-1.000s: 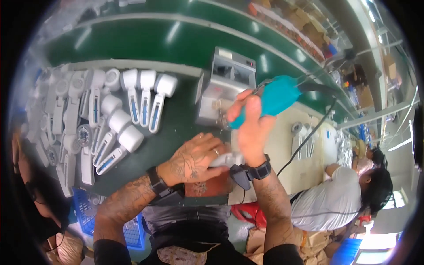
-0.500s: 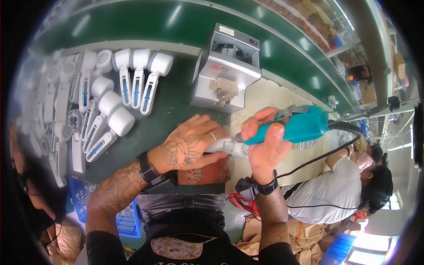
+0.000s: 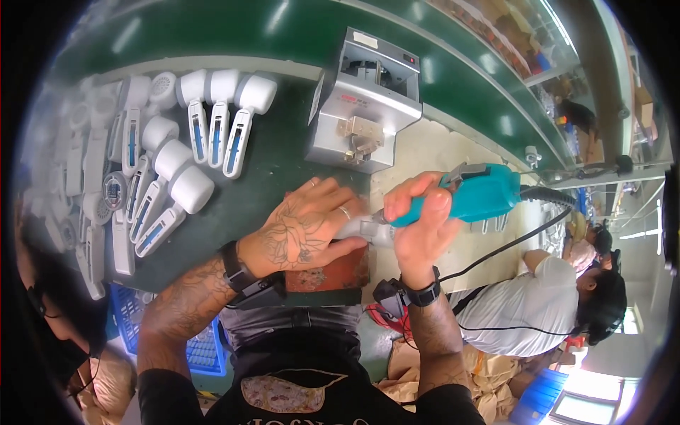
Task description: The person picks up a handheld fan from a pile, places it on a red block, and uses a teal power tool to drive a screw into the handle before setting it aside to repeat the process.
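Note:
My left hand [image 3: 301, 230] lies over a white plastic handheld part [image 3: 367, 228], gripping it with thumb and fingers and covering much of it. A reddish-brown pad [image 3: 329, 278] is beneath that hand. In my right hand [image 3: 425, 227] is a teal electric screwdriver [image 3: 489, 195], held nearly level with my fingers wrapped round its front end. Its tip points left and down at the white part, close to my left fingertips. Whether the tip touches a screw is too small to tell.
Many white round-headed handheld units [image 3: 191, 188] with blue strips crowd the left of the bench. A silver screw-feeding machine [image 3: 368, 106] stands ahead. The screwdriver's black cord [image 3: 513, 246] trails right. A blue crate [image 3: 212, 354] sits below left; a person in white [image 3: 524, 304] sits at right.
The view has shifted slightly, so the machine and white units appear a little higher. The screwdriver has moved slightly left with my right hand. My left hand keeps its hold on the white part.

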Demonstrator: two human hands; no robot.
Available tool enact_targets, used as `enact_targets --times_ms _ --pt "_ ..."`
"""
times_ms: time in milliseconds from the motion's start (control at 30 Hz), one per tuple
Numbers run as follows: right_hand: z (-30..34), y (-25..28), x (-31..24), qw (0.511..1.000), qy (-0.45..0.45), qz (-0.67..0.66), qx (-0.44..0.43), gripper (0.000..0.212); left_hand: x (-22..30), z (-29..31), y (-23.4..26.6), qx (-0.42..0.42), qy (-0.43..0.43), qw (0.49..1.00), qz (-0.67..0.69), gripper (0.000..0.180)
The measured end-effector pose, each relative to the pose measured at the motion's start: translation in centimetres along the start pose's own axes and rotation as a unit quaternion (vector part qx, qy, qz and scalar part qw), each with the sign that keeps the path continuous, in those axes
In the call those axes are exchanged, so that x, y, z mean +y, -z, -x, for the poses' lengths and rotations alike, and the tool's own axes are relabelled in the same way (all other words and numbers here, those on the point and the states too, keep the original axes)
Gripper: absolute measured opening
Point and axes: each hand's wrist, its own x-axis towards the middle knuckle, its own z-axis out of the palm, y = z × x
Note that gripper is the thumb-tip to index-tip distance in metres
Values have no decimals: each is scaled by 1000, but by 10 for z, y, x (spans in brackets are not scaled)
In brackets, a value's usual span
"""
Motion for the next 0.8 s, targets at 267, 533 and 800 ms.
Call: enact_targets --times_ms 267,533,800 --pt "-55 -33 -9 997 58 43 31 48 -1 3 0 9 6 1000 1 41" --pt "-72 -46 19 996 80 24 25 37 -2 4 -3 9 -17 1000 16 42" --pt "-18 -13 -26 999 25 -30 36 53 -3 2 1 2 -3 1000 -1 35"
